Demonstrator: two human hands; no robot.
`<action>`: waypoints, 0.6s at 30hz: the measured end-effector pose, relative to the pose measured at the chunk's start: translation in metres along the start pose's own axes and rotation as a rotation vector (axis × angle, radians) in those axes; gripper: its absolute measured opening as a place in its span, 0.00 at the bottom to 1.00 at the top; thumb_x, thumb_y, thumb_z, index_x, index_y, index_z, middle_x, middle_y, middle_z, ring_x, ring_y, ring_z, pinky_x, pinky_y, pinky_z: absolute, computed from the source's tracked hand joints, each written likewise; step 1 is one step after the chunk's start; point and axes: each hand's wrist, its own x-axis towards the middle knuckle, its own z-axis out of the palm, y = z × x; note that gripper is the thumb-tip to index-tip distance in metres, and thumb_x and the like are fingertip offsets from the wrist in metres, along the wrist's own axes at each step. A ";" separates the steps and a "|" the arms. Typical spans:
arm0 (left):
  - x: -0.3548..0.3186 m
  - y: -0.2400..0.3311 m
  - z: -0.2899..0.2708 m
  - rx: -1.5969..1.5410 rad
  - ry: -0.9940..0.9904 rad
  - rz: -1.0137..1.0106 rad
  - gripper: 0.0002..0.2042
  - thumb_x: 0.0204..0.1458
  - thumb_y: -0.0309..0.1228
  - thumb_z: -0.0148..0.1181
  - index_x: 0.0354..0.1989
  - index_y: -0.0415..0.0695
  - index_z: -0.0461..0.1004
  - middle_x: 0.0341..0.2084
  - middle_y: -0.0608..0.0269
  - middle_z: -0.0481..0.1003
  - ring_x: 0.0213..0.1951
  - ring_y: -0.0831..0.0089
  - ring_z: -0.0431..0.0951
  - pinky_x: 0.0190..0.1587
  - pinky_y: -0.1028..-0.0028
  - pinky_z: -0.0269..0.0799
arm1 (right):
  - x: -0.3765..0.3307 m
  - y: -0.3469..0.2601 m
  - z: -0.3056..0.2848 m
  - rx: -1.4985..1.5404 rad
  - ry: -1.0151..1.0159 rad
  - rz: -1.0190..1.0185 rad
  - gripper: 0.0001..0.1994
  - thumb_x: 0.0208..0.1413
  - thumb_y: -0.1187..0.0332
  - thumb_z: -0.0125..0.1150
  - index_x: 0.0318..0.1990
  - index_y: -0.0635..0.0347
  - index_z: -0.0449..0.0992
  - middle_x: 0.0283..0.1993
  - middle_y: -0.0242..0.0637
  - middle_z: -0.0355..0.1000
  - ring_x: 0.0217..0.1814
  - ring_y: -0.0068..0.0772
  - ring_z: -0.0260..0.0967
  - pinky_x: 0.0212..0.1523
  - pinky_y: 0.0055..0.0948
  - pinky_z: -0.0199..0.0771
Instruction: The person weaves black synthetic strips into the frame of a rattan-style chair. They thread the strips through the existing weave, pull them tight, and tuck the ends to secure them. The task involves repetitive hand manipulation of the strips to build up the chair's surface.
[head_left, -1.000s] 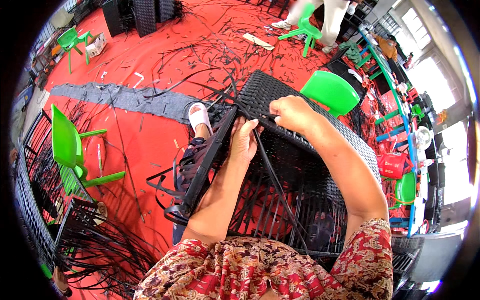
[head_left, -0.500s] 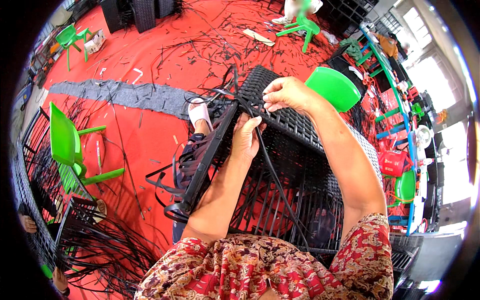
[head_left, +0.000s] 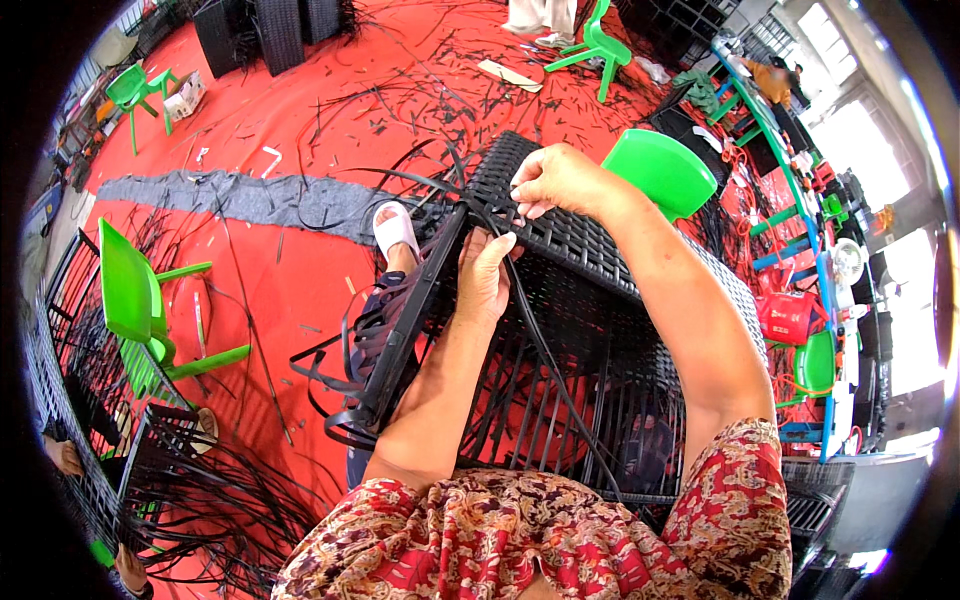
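A black woven wicker frame (head_left: pixel 600 330) stands tilted in front of me, partly woven across its top. My left hand (head_left: pixel 487 275) grips a long black wicker strip (head_left: pixel 545 350) against the frame's upper left edge. Pinching the same strip where it enters the weave near the top corner is my right hand (head_left: pixel 560 180). The strip trails down across the frame toward my lap. Loose black strips (head_left: pixel 345 370) hang from the frame's left side.
A foot in a white sandal (head_left: pixel 395 232) rests on the red floor beside the frame. Green plastic chairs stand at left (head_left: pixel 135 300), behind the frame (head_left: pixel 660 170) and far back (head_left: pixel 597 45). Strip offcuts litter the floor. Another person's hands work on a frame at lower left (head_left: pixel 130 480).
My right hand has moved up and left along the frame's top corner, pulling the strip. The left hand stays on the frame's edge.
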 end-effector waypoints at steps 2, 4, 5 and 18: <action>-0.001 -0.001 0.000 -0.004 0.015 -0.012 0.16 0.44 0.26 0.57 0.44 0.44 0.68 0.37 0.69 0.71 0.37 0.78 0.69 0.39 0.76 0.65 | 0.000 0.003 0.000 0.014 0.009 -0.008 0.07 0.47 0.75 0.59 0.34 0.69 0.72 0.28 0.40 0.73 0.28 0.29 0.73 0.31 0.23 0.76; -0.001 -0.001 0.000 -0.007 0.029 -0.028 0.17 0.44 0.26 0.57 0.45 0.44 0.67 0.37 0.69 0.71 0.37 0.78 0.69 0.39 0.76 0.65 | 0.001 0.006 0.001 0.028 0.011 -0.016 0.07 0.47 0.75 0.59 0.33 0.69 0.72 0.28 0.40 0.73 0.28 0.29 0.73 0.31 0.23 0.76; 0.000 -0.001 -0.001 -0.008 0.034 -0.037 0.17 0.44 0.26 0.57 0.45 0.44 0.67 0.38 0.69 0.71 0.37 0.78 0.69 0.39 0.76 0.65 | 0.001 0.007 0.001 0.034 0.010 -0.021 0.07 0.46 0.75 0.59 0.33 0.69 0.72 0.28 0.40 0.73 0.28 0.29 0.73 0.31 0.23 0.76; -0.002 0.005 0.005 -0.001 0.002 -0.029 0.18 0.45 0.25 0.54 0.47 0.43 0.65 0.39 0.68 0.70 0.36 0.78 0.70 0.39 0.77 0.67 | 0.000 0.018 0.007 0.000 0.004 -0.036 0.05 0.44 0.78 0.60 0.29 0.71 0.73 0.25 0.41 0.72 0.26 0.29 0.73 0.26 0.24 0.76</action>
